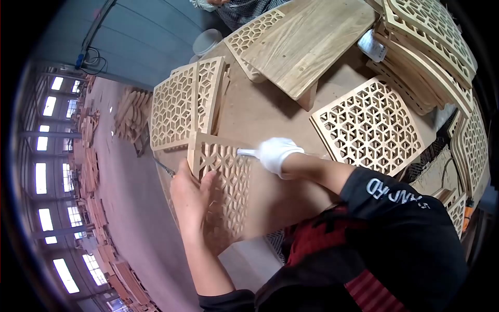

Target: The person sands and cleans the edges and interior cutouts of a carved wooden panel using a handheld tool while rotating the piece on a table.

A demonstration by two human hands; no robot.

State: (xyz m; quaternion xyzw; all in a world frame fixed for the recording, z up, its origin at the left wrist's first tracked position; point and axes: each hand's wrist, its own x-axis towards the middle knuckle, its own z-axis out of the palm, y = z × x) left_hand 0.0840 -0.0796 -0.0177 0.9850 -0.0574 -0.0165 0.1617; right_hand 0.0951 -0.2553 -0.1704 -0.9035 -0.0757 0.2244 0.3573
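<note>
My bare left hand grips the edge of a wooden lattice panel, which stands tilted at the table's near left side. The thumb lies over the panel's face and the fingers go behind its edge. In a white glove, my right hand is closed around a slim, pale tool. Its tip meets or nearly meets the lattice near the panel's upper edge; the exact kind cannot be made out. The panel's lower part is blurred.
Behind lie more lattice panels and a stack of two or more. A wooden bench-like board stands on the brown table. Panels pile up at right. Another person's checked clothing shows at the top.
</note>
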